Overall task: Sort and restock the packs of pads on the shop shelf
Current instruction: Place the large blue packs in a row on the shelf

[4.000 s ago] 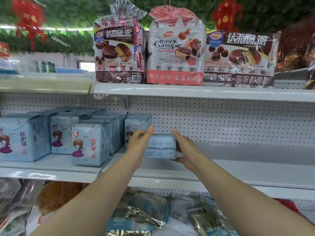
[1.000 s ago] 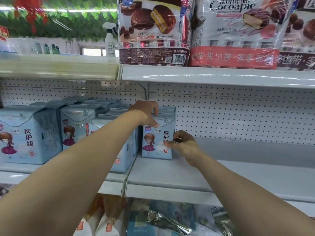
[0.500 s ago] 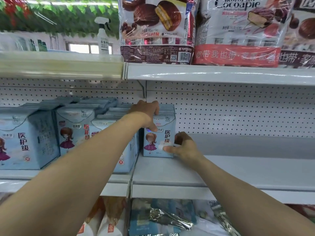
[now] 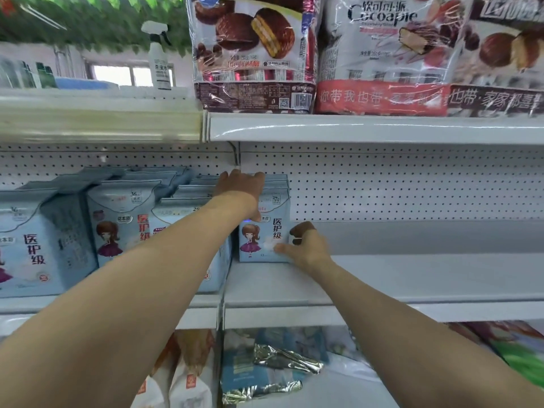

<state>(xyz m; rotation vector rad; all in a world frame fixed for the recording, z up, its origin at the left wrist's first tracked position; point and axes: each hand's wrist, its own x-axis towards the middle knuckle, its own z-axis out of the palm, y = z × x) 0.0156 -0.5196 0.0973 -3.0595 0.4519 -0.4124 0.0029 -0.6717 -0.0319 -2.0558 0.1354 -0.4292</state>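
A light blue pack of pads (image 4: pixel 262 240) with a cartoon girl stands upright on the white middle shelf (image 4: pixel 412 278), at the left end of its right section. My left hand (image 4: pixel 241 189) lies over the pack's top, thumb down its front face. My right hand (image 4: pixel 303 248) grips the pack's lower right corner, thumb on the front and fingers curled round the side. More packs of the same kind (image 4: pixel 123 228) stand in rows to the left.
Big bags of chocolate pies (image 4: pixel 253 51) fill the shelf above, close over my hands. A spray bottle (image 4: pixel 159 54) stands at upper left. Foil and paper packs (image 4: pixel 265 363) lie on the shelf below. The perforated back wall (image 4: pixel 397 184) is bare to the right.
Four seconds ago both hands held the pack lying flat in front of the shelf. It now stands upright beside the rows. Over the last second my hands have barely shifted on it.
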